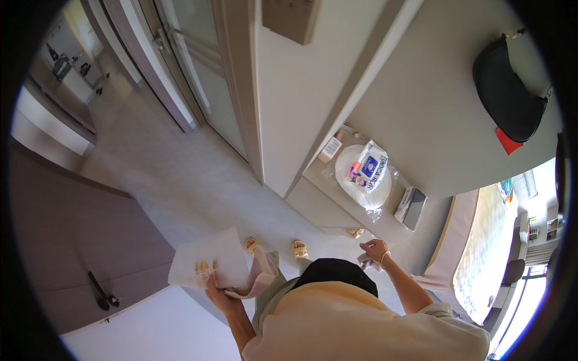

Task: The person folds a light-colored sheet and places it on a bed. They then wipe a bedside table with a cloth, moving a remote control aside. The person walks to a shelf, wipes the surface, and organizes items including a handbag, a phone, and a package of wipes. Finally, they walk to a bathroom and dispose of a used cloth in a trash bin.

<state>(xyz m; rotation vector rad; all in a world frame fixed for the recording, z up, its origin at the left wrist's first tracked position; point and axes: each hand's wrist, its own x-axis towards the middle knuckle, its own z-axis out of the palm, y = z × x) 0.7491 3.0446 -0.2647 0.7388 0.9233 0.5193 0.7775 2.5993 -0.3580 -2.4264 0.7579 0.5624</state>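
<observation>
On the left side, my left hand (219, 293) grips a translucent white plastic bag (210, 259) with writing on it, together with a pinkish-purple cloth (259, 277) that hangs beside my leg. My right hand (375, 251), at the right of my body, is closed on a small crumpled greyish-pink cloth (371, 263). Beyond that hand, a low cabinet (323, 203) bears a pack of wipes or tissues (370, 166) lying on a round white item in clear plastic. A small box (330, 149) stands at its far end, and a dark-screened device (413, 210) rests against another box at its near end.
A bed (478, 248) stands at the right. A black handbag (510, 90) hangs on the wall above the cabinet. At the left is a dark door (67, 234) with a black handle. A glazed door (203, 58) borders the hallway floor (180, 180).
</observation>
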